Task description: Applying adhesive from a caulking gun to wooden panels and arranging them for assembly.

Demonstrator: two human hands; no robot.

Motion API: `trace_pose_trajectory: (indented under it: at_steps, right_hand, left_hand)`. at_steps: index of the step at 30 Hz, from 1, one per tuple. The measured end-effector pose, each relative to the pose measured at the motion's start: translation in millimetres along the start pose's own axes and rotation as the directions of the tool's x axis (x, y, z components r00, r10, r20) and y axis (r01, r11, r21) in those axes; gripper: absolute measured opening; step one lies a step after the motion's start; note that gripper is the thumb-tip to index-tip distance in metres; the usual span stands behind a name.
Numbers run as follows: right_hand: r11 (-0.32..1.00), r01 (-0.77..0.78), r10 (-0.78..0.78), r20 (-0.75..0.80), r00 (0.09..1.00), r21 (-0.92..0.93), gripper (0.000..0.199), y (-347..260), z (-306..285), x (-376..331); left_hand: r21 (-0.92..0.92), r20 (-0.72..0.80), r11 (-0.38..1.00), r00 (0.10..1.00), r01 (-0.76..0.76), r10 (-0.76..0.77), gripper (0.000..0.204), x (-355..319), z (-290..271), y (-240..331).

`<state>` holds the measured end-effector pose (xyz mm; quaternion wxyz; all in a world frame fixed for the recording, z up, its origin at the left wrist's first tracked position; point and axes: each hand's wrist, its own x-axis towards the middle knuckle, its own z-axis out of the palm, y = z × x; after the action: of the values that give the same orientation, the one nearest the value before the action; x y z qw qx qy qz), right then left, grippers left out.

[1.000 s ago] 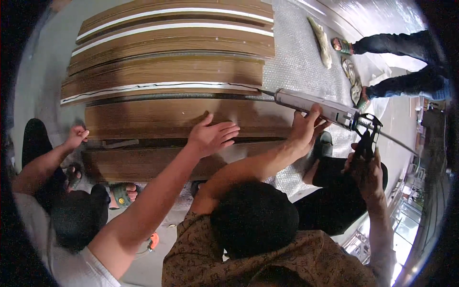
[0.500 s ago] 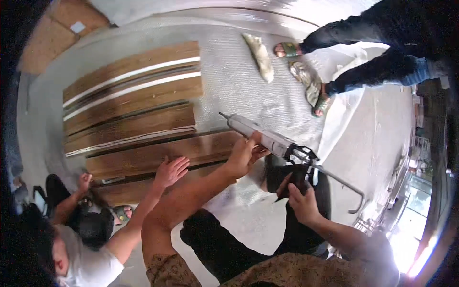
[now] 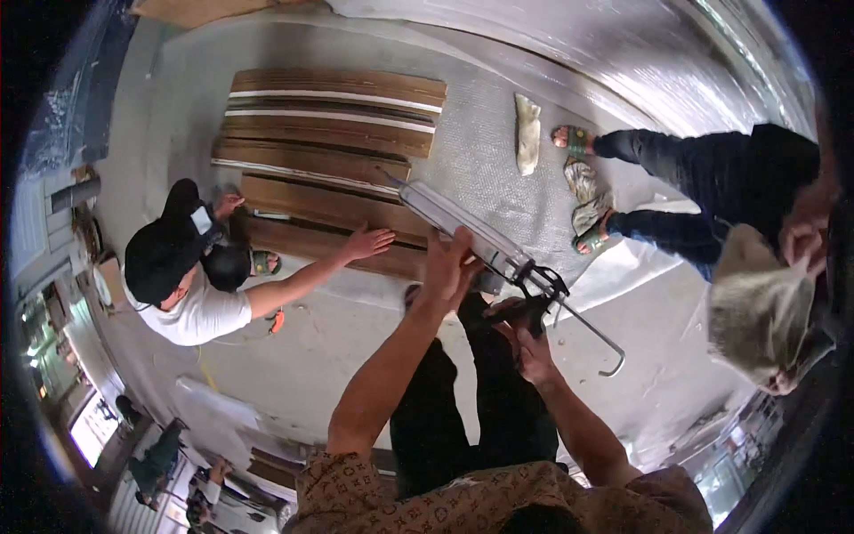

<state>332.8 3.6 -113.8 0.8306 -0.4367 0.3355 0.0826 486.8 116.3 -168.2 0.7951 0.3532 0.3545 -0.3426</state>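
Nozzle down toward the brown planks (image 3: 329, 205) laid side by side on the floor — the thing here, I'd say, is a steady squeeze and a straight line along the seam, barrel kept low. The left hand (image 3: 445, 258) is curled over the long silver caulking gun (image 3: 471, 236), fingers wrapped on the tube, steadying it. The right hand (image 3: 525, 343) is closed round the black trigger grip at the rear, rod sticking out behind. A crouching co-worker's hand (image 3: 369, 240) lies flat and spread on a plank, pressing it. Someone in dark trousers (image 3: 676, 160) stands beyond.
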Motion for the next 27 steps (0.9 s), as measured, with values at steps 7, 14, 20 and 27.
trace_pose_trajectory:
  at_steps: [7, 14, 20, 27]
  right_hand:
    - [0.936, -0.072, 0.160, 0.236, 0.959, -0.344, 0.035, -26.7, 45.6, 104.4]
    - [0.937, -0.303, 0.328, 0.133, 0.935, -0.176, 0.020, -14.6, 112.7, 286.4]
    - [0.968, -0.173, 0.228, 0.343, 0.911, -0.184, 0.016, 24.6, 209.6, 430.7]
    - [0.926, -0.194, 0.332, 0.455, 0.826, -0.325, 0.010, 61.3, 279.7, 548.5]
  left_hand:
    - [0.109, 0.188, 0.821, 0.822, -0.561, 0.537, 0.033, 39.1, -9.0, 94.1]
    - [-0.181, -0.071, 0.884, 0.902, -0.431, 0.426, 0.029, 195.3, -52.6, 172.3]
    - [-0.377, -0.244, 0.851, 0.926, -0.365, 0.289, 0.033, 297.7, -125.3, 285.2]
    - [-0.343, -0.518, 0.740, 0.773, -0.579, 0.366, 0.027, 373.4, -127.8, 374.4]
